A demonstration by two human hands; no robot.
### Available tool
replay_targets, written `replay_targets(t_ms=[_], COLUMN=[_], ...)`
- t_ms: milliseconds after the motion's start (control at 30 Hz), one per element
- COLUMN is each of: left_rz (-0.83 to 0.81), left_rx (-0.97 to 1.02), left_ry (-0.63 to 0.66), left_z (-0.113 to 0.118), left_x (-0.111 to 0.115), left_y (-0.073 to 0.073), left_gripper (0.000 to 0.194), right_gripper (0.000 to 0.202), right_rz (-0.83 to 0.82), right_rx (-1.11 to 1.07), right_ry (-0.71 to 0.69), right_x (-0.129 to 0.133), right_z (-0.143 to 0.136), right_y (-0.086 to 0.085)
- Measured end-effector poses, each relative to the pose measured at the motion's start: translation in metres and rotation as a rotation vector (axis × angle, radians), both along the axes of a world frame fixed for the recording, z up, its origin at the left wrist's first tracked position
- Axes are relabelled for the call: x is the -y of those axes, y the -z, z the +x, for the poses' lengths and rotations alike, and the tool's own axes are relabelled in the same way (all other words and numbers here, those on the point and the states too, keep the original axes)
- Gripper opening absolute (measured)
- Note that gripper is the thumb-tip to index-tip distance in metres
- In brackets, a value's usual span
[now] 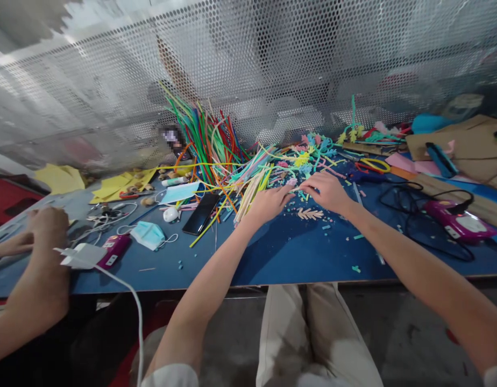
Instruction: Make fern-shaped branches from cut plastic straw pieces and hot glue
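My left hand [268,203] is at the middle of the blue table, its fingers closed in a pinch. Close on its right, my right hand [328,192] is also pinched, with the fingertips of both hands nearly meeting. Something small and pale seems to be between them, too small to make out. Just below my right hand lies a pale, leaf-shaped piece [310,214] with short side branches. A bundle of cream and yellow stems [252,192] lies beside my left hand. Behind both hands are coloured branched pieces [309,156] in yellow, blue and pink.
Long coloured stems [208,142] lean against a perforated metal screen [248,64]. Left are a black phone [200,214], a face mask [148,235] and another person's hand [49,223]. Right are yellow-handled scissors [375,165], a black cable [410,215] and a purple device [458,220].
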State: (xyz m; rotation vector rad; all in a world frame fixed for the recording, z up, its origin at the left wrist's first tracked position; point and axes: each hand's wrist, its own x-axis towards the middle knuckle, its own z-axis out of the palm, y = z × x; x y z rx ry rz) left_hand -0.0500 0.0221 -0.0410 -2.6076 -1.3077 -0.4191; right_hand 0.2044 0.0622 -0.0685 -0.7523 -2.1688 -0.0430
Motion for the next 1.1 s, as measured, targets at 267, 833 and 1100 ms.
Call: replay_targets(t_ms=[267,833,1100], left_rz=[-0.061,0.089,-0.017], left_rx=[-0.002,0.283,0.278], left_ry=[-0.061,-0.157,-0.293], left_z=[0.007,-0.025,-0.021], left_x=[0.003,-0.024,-0.023], left_y=[0.006,0.022,0.02], left_gripper=[0.042,0.052,0.041], right_gripper=[0.039,0.033,0.044], right_rz=[-0.049,-0.299,-0.277], right_rx=[0.009,-0.07,-0.091], right_ry=[-0.058,0.589,0.597], right_x=[-0.003,-0.041,-0.039], right_z=[0.001,0.087,0.083], right_y=[0.005,0.011,0.01])
